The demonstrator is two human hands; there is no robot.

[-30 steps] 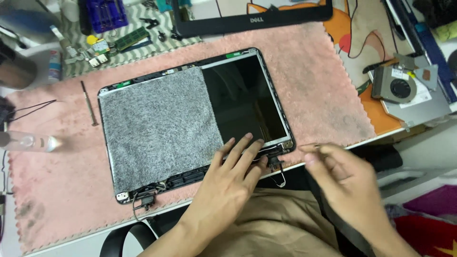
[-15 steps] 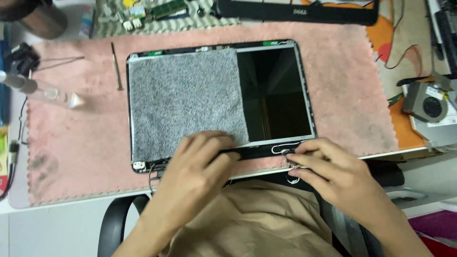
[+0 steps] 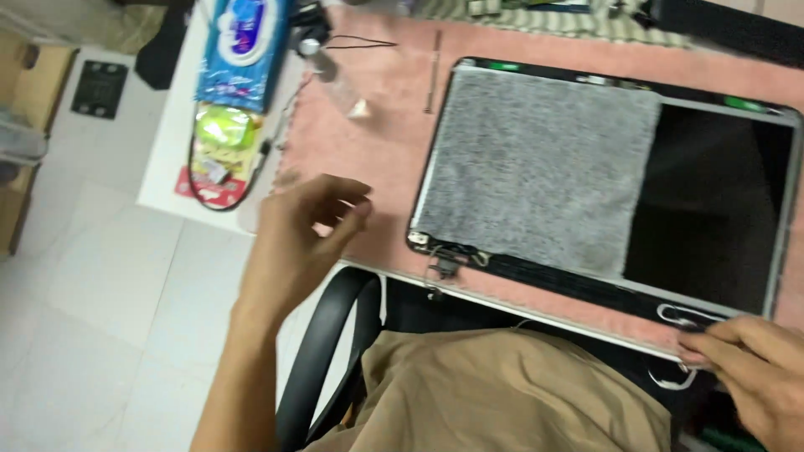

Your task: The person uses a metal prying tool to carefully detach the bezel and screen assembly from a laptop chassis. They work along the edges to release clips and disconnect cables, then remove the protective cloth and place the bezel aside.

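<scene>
Screen lies flat, half under grey cloth; my right hand pinches its white wire, left hand loosely curled, holding nothing.

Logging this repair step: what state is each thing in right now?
Screen panel: flat on the pink mat, partly covered.
Grey cloth: spread over the panel's left part.
Left hand: lifted, empty.
Right hand: fingertips at the white cable.
</scene>
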